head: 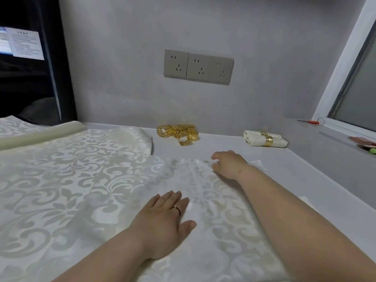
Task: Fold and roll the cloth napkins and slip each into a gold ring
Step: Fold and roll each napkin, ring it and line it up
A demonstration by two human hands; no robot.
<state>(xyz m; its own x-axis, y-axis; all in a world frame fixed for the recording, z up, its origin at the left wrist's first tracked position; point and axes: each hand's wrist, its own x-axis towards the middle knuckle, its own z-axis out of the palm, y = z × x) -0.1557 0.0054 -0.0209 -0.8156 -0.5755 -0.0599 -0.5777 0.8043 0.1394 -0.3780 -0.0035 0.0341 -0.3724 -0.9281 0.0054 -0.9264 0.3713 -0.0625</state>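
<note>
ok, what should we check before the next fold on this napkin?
1. Napkin spread out in front: ok, lies flat, with light wrinkles near its far edge.
2. Left hand pinning the cloth: ok, flat on the napkin with straight fingers.
3. Right hand has the far edge: cannot tell, its fingers curl at that edge but are blurred.
4. Gold rings to hand: ok, a loose pile by the wall, beyond the napkin.
5. Ringed rolls out of the way: ok, they lie apart on the right.
</note>
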